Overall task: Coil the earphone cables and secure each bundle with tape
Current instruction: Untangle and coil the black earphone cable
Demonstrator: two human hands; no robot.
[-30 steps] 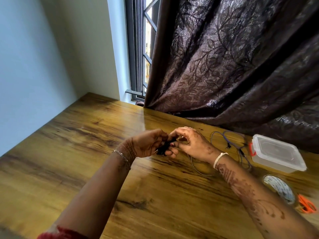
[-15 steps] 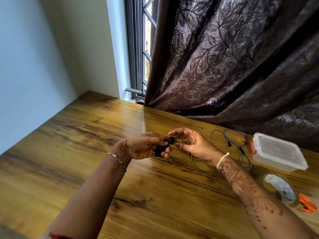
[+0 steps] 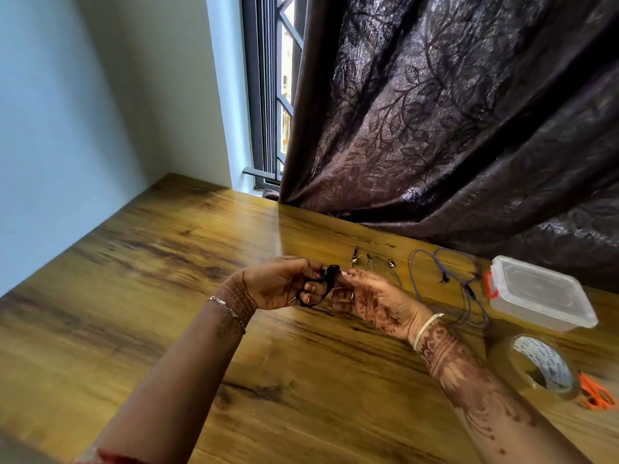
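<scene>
My left hand (image 3: 281, 284) grips a small coiled bundle of black earphone cable (image 3: 320, 286) above the wooden table (image 3: 134, 296); its metal plug pokes out below my fingers. My right hand (image 3: 371, 298) is palm-up beside it, fingertips pinching the top end of the black bundle. A grey-green earphone cable (image 3: 378, 262) lies loose on the table just behind my right hand. A blue-purple earphone cable (image 3: 445, 272) lies loose further right. A roll of clear tape (image 3: 539, 366) lies flat at the right.
A lidded clear plastic box (image 3: 539, 293) with an orange clasp stands at the right, behind the tape. Orange scissors (image 3: 596, 391) lie at the right edge. A dark patterned curtain (image 3: 452, 128) hangs over the table's far edge; a window and a pale wall stand at the back left.
My right hand has turned palm-up and slid a little right, uncovering the grey-green cable behind it. My left hand keeps hold of the black bundle in about the same place.
</scene>
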